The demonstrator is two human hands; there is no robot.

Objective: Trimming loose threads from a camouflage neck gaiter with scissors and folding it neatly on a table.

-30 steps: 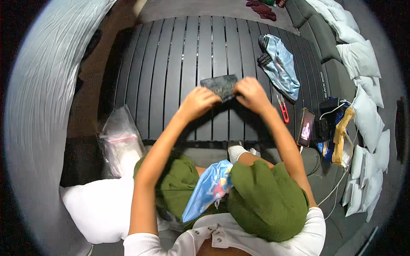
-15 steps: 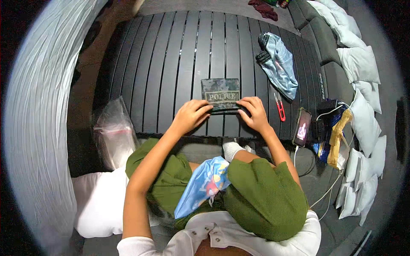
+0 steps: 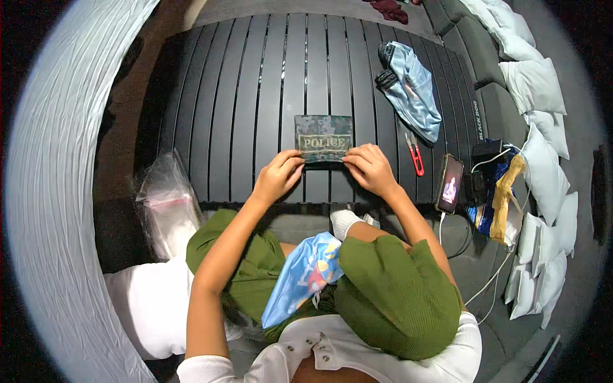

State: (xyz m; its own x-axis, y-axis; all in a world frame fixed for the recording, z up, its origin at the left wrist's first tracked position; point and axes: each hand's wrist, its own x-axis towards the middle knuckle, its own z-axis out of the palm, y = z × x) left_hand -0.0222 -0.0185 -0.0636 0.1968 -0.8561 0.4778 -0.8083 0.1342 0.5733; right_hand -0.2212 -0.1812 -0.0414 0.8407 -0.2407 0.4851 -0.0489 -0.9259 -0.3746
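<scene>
A folded square of dark camouflage fabric [image 3: 324, 124] with a pale-bordered lettered panel lies flat near the table's front edge. My left hand [image 3: 278, 177] pinches its lower left corner. The lower right corner is between the thumb and fingers of my right hand [image 3: 373, 170]. To the right of it are small red-handled thread snips [image 3: 415, 155], and farther back a crumpled light blue satin cloth [image 3: 412, 89] with dark ruffled edges. Another blue printed cloth [image 3: 302, 274] rests on my lap.
The black slatted table [image 3: 242, 96] fills the middle. A phone [image 3: 450, 185] on a white cable stands at its right front edge, beside a blue and yellow package [image 3: 504, 198]. A clear plastic bag [image 3: 169, 204] is at left. White cushions [image 3: 533, 86] line the grey sofa.
The camouflage fabric's lower edge, raised and bunched before, now lies flatter. My fingers have shifted to its lower corners. The whole view has moved slightly.
</scene>
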